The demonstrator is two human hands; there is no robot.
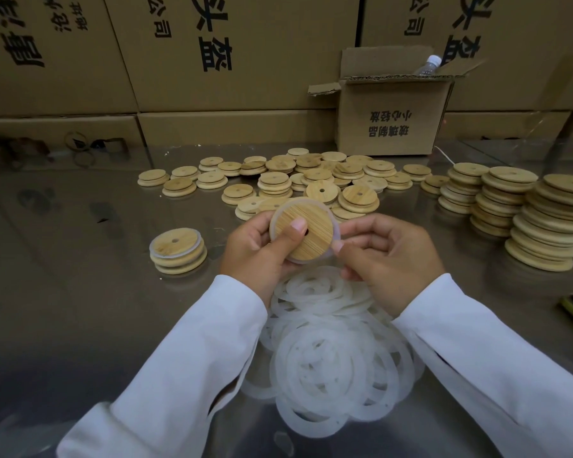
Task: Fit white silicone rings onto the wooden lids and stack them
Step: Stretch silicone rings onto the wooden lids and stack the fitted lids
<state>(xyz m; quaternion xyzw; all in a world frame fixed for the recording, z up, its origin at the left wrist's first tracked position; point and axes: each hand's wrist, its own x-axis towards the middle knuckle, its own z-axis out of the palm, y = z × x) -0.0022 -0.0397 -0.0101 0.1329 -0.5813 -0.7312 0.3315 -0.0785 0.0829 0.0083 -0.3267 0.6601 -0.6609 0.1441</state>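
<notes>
Judging by how things lie, I put this job at an early stage; my left hand (pixel 262 249) is clamped on one wooden lid (pixel 303 231), thumb pressed flat across its face beside the centre hole, while my right hand (pixel 389 256) pinches the white silicone ring (pixel 335 230) at the lid's right edge; the ring shows as a pale band round the rim, and it looks mostly seated, though I cannot tell whether the lower arc is fully on, since the fingers hide it. Both hands hold the lid up above the bench (pixel 80 309), just over the heap of loose rings (pixel 338 352) that lies between my sleeves.

Finished work appears small: a short stack (pixel 178 251) to the left of my hands, its top lid wearing a white band, looks like the ringed pile; I count only a few in it. What is left is large; a wide scatter of bare lids (pixel 311 180) spreads across the bench beyond my hands, and taller stacks (pixel 516 209) stand on the right, with no white bands that I can make out; whether those are ringed I cannot say for sure. An open cardboard box (pixel 391 117) sits behind them against the wall of cartons.
</notes>
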